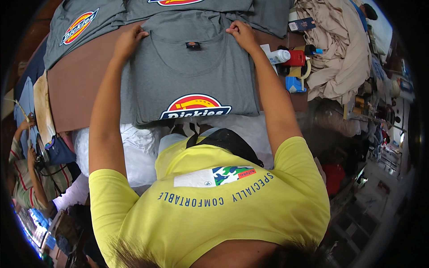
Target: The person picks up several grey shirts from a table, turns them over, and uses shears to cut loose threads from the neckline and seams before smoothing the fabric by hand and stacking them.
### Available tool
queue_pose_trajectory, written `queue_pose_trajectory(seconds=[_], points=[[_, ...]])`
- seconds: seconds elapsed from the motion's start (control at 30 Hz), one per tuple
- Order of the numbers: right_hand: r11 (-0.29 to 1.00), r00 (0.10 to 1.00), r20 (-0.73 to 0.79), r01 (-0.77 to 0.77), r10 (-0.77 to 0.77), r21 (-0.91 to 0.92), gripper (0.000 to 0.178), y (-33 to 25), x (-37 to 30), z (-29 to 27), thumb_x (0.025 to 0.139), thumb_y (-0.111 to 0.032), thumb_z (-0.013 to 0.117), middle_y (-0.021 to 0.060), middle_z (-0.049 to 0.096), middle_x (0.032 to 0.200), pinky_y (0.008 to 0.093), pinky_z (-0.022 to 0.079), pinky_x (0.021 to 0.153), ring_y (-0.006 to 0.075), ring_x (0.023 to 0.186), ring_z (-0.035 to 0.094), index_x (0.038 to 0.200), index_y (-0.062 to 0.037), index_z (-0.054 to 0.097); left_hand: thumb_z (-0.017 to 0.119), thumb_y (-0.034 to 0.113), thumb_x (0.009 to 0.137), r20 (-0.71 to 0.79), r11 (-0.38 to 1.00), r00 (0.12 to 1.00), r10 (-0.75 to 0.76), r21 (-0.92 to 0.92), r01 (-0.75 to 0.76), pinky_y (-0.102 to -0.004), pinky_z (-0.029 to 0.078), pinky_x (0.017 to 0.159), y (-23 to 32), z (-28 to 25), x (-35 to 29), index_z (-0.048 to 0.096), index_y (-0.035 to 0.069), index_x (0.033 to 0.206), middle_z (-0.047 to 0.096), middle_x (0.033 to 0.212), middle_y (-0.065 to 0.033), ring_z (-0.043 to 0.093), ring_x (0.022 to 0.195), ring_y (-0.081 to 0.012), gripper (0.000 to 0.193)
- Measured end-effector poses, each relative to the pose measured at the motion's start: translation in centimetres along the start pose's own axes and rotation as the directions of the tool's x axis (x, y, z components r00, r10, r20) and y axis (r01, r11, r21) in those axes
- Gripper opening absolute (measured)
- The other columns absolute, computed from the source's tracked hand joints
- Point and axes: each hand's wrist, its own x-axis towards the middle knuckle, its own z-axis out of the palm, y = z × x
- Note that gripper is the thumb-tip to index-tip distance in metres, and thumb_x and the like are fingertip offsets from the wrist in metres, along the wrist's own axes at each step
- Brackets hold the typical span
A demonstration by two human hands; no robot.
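Both arms stretched out straight from the lower edge, elbows nearly locked, reaching to the far end of the grey shirt (192, 78). Shirt lies flat on the brown table (76, 85), front side up, collar at the far end, red-yellow-blue logo print at the near end, hem hanging just over the table edge.

Left hand (129, 40): palm down on the shirt's far left shoulder corner, fingers curled, pinching the fabric at the corner.
Right hand (241, 33): palm down on the far right shoulder corner, fingers bent, gripping the fabric edge the same way.

Hands sit level with each other, 1 on each side of the collar.

Relative to the shirt:
- beyond it and to its left: 2 more grey shirts (80, 24) with the same print, overlapping.
- just right of it: white bottle (279, 56), red bottle (296, 58), tape roll (306, 69).
- further right: heap of beige cloth (333, 49).
- near side, below the hem: clear plastic bags (134, 152).
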Motion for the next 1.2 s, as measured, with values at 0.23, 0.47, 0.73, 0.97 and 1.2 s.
queue_pose_trajectory(seconds=[0.23,0.47,0.73,0.97,1.2], points=[[0.893,0.985,0.170,-0.059,-0.020,0.447,0.016,0.6,1.9,-5.0,0.084,-0.022,0.059,0.0000,0.058,0.076,0.0232,0.040,0.067,0.0090,0.070,0.051,0.086,-0.0064,0.057,0.059,0.032,0.084,0.081,0.922,0.996,0.035,-0.387,-0.001,-0.0208,0.038,0.066,-0.5,-4.0,0.7,0.054,0.004,0.081,0.053,0.069,0.0021,0.046,0.068,-0.0064,0.029],[0.875,0.989,0.128,0.006,-0.078,0.484,0.016,-1.8,3.0,-7.2,0.084,-0.020,0.058,-0.0015,0.055,0.075,0.0223,0.039,0.065,0.0075,0.072,0.049,0.087,-0.0045,0.055,0.059,0.036,0.083,-0.018,0.975,1.000,0.023,-0.220,-0.027,-0.0254,0.040,0.063,0.5,-5.6,0.8,0.056,0.005,0.087,0.058,0.071,-0.0050,0.052,0.066,-0.0140,0.031],[0.999,0.997,-0.078,0.018,-0.016,0.031,0.029,-0.6,1.7,-1.9,0.074,-0.031,0.066,0.0079,0.063,0.080,0.0375,0.046,0.069,0.0288,0.074,0.059,0.089,-0.0076,0.059,0.061,0.035,0.079,-0.085,0.998,0.995,-0.046,-0.039,0.043,-0.0379,0.045,0.070,0.4,-0.9,-1.0,0.056,0.006,0.092,0.062,0.091,-0.0132,0.059,0.085,-0.0308,0.032],[0.795,0.906,-0.041,-0.347,0.421,0.498,0.033,2.6,-3.0,-2.8,0.074,-0.023,0.068,0.0115,0.062,0.086,0.0301,0.046,0.071,0.0206,0.078,0.060,0.096,-0.0010,0.059,0.062,0.017,0.078,-0.481,0.984,0.859,-0.177,-0.090,0.153,-0.0389,0.043,0.076,-0.3,-1.3,-6.7,0.058,0.006,0.095,0.058,0.093,-0.0123,0.054,0.088,-0.0296,0.021],[0.811,0.901,0.007,-0.394,0.434,0.432,0.049,1.7,-2.6,-1.8,0.071,-0.037,0.070,0.0142,0.058,0.100,0.0346,0.044,0.080,0.0273,0.090,0.057,0.105,-0.0036,0.059,0.065,0.008,0.066,-0.024,0.903,0.914,0.405,-0.151,-0.403,-0.0426,0.037,0.089,17.7,6.1,-13.5,0.058,0.009,0.104,0.051,0.114,-0.0124,0.047,0.108,-0.0315,0.039]])
